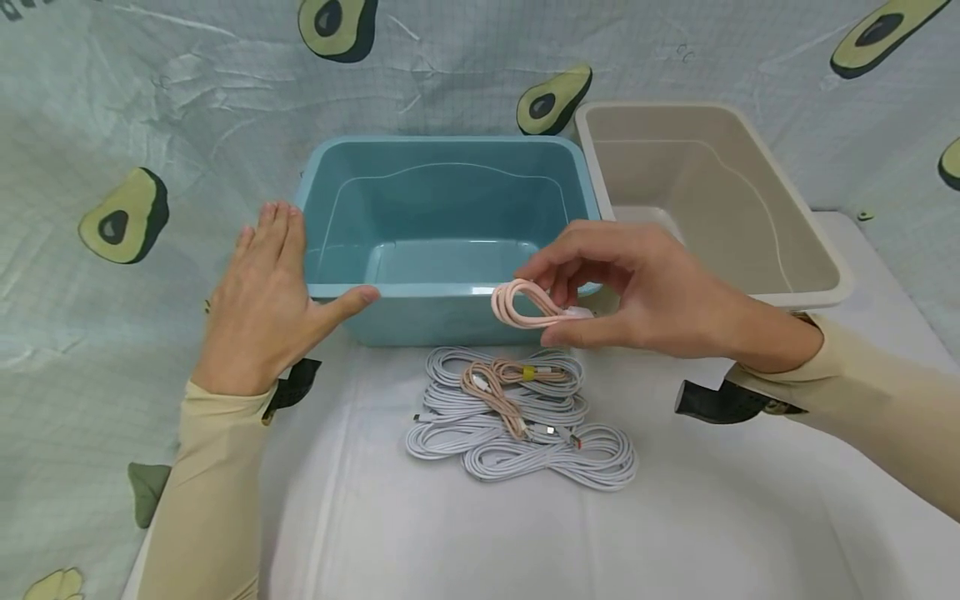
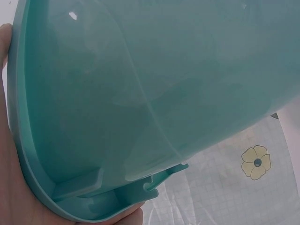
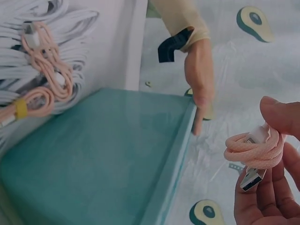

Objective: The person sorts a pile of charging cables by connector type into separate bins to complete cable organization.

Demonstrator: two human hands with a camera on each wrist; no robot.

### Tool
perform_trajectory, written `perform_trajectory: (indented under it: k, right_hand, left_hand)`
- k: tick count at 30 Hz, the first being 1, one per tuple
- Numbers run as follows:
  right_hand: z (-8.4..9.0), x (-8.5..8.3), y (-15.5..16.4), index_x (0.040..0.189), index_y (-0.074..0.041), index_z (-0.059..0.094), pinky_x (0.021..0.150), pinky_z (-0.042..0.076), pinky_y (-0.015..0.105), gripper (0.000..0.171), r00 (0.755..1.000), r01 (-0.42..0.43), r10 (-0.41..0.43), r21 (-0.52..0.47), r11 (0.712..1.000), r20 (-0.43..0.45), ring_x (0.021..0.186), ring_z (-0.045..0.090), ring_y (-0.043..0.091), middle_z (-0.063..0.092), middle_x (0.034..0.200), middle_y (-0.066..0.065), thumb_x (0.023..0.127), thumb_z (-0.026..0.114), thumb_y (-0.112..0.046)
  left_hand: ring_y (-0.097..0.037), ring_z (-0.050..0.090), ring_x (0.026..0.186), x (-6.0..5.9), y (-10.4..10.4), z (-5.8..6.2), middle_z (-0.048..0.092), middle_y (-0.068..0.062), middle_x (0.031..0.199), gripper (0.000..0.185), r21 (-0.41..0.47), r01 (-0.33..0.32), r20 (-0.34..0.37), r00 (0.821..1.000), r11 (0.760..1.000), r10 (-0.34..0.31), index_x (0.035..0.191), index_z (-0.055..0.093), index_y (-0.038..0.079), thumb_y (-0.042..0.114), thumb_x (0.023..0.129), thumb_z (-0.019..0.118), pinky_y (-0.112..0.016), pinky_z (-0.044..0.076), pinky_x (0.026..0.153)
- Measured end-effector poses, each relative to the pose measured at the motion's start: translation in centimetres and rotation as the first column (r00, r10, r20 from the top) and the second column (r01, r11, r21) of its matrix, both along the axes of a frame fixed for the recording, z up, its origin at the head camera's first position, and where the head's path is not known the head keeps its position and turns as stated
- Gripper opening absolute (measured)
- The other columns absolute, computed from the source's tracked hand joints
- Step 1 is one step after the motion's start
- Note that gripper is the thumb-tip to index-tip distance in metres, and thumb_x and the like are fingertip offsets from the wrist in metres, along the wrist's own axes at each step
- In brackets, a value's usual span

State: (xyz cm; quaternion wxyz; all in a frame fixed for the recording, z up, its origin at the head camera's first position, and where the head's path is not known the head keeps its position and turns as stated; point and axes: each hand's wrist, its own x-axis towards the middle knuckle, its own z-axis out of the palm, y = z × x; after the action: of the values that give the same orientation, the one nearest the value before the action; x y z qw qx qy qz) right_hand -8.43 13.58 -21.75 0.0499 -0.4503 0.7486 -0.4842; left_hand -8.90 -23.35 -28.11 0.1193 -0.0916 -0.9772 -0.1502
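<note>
In the head view my right hand (image 1: 630, 287) pinches a coiled pink USB cable (image 1: 521, 304) between thumb and fingers, just over the front rim of the blue bin (image 1: 450, 317). The right wrist view shows the cable's metal USB plug (image 3: 253, 179) poking out below the coil. My left hand (image 1: 262, 292) lies against the bin's left front corner, fingers straight and thumb over the rim. Below the bin sits a pile of coiled white cables (image 1: 555, 458), with pink cables (image 1: 495, 387) on top, one of them bearing a yellow tie (image 1: 528, 372).
A beige bin (image 1: 780, 208) stands to the right of the blue one, rims close together. Both stand on a white-covered table (image 1: 465, 542). Behind them hangs a pale sheet (image 1: 225, 83) printed with avocados.
</note>
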Motion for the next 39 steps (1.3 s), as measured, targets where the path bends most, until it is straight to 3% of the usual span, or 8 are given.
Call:
perform_trajectory:
  k: [11,22,31,39]
  right_hand:
    - [2.3,-2.0,-0.8,0.116,-0.002,0.074,0.077,0.059,0.022,0.047,0.999,0.004,-0.005,-0.006,1.000,-0.043,0.086,0.064,0.017,0.074,0.106,0.004,0.073,0.088,0.010]
    - [3.7,-4.0,-1.4,0.122,-0.010,0.074,0.079,0.059,0.019,0.046,0.989,0.133,-0.124,0.121,0.984,-0.083,0.087,0.066,0.014,0.074,0.110,-0.001,0.079,0.088,0.000]
    - [4.3,-6.0,-1.8,0.122,-0.008,0.075,0.079,0.057,0.014,0.048,0.979,0.187,-0.172,0.153,0.970,-0.109,0.085,0.064,0.015,0.074,0.105,-0.003,0.078,0.089,-0.001]
    - [4.7,-7.7,-2.3,0.119,-0.007,0.076,0.079,0.058,0.017,0.044,0.976,0.217,-0.216,0.116,0.969,-0.015,0.085,0.063,0.019,0.073,0.101,0.001,0.077,0.088,0.001]
  left_hand:
    - [-0.041,0.016,0.162,0.0,-0.1,0.0,0.019,-0.027,0.171,0.122,-0.001,-0.002,0.007,1.000,1.000,0.002,0.162,0.020,-0.007,0.079,0.086,0.062,-0.053,0.011,0.135]
    - [-0.042,0.018,0.162,0.1,-0.1,0.1,0.019,-0.026,0.171,0.122,-0.007,-0.007,0.008,1.000,1.000,0.007,0.162,0.020,-0.006,0.078,0.086,0.063,-0.052,0.012,0.135]
    - [-0.041,0.018,0.162,0.2,0.3,0.0,0.020,-0.026,0.171,0.122,-0.009,-0.009,0.009,1.000,1.000,0.009,0.162,0.020,-0.006,0.078,0.085,0.063,-0.051,0.012,0.136]
    - [-0.040,0.015,0.163,0.2,0.5,0.1,0.017,-0.024,0.172,0.123,0.001,-0.008,0.029,1.000,1.000,0.008,0.163,0.018,-0.004,0.079,0.085,0.064,-0.051,0.010,0.136]
